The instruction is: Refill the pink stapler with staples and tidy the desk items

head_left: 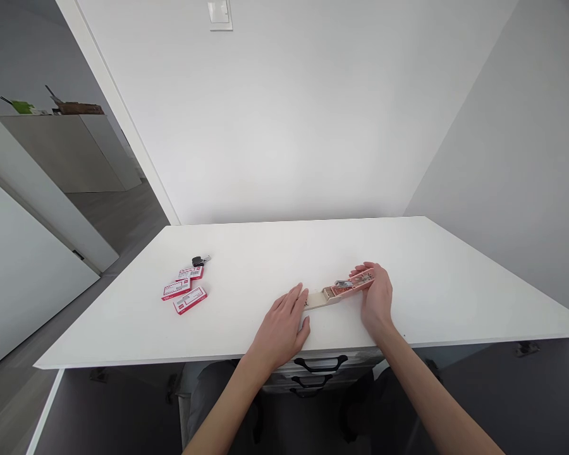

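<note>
A pink and cream stapler [337, 292] lies opened out flat on the white table [455, 284], near the front edge. My left hand [284, 323] lies flat on the table with fingers stretched out, fingertips touching the stapler's cream end. My right hand [375, 296] curls over the pink end and grips it. Metal staples show in the open channel between my hands.
Three red and white staple boxes [184, 291] lie at the table's left, with a small black staple remover [200, 260] just behind them. Drawer handles [320, 364] show under the front edge. A doorway opens at the left.
</note>
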